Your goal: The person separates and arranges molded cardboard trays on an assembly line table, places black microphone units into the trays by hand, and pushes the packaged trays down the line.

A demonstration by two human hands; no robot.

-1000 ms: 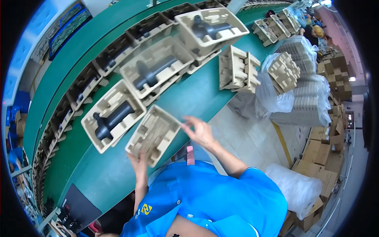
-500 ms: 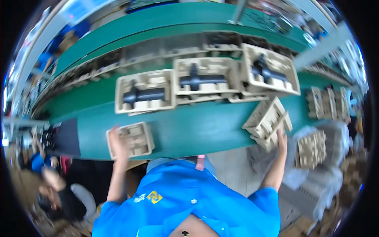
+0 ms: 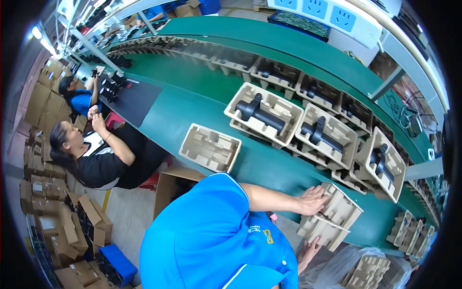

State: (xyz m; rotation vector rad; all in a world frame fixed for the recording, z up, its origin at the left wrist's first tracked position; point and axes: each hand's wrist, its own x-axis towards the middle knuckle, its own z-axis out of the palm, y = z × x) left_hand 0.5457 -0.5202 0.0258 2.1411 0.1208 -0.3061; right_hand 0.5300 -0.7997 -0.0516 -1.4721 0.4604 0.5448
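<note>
At the front edge of the green table, two beige moulded pulp trays lie tilted against each other. My left hand (image 3: 313, 200) reaches across and grips the edge of the upper tray (image 3: 342, 207), fingers over its rim. My right hand (image 3: 308, 252) holds the lower tray (image 3: 321, 232) from below, its fingers at the edge and partly hidden. Another pulp tray (image 3: 210, 148) sits alone on the table to the left. Beyond, several trays hold black tube-shaped parts, such as this black part (image 3: 262, 114) with a raised clamp.
A line of filled trays (image 3: 276, 73) runs along the back. Stacked pulp trays (image 3: 368, 270) and plastic wrap are at lower right. A seated co-worker (image 3: 96, 154) is on the left, near a dark mat (image 3: 130, 101). An open cardboard box (image 3: 166, 192) stands below the table edge.
My left hand has left the lone tray and crossed rightward to the tilted trays. My right hand stays at them. The view has swung round, showing more of the left side.
</note>
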